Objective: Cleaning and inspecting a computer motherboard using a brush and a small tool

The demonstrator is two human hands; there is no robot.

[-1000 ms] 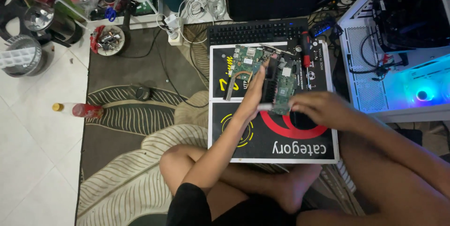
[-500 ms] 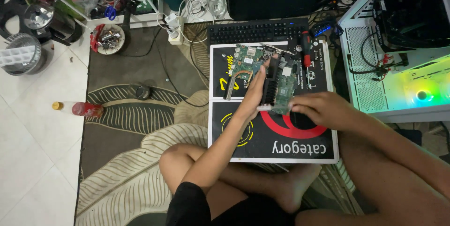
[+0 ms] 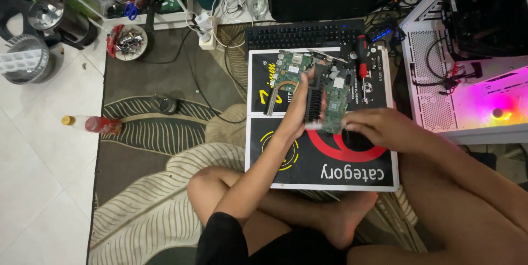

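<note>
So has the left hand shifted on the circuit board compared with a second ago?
No. The left hand sits at the same spot on the green circuit board, equally below the black keyboard.

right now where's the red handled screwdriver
In the head view the red handled screwdriver lies at the far right of the black mat, just below the keyboard and right of the green circuit board.
</note>
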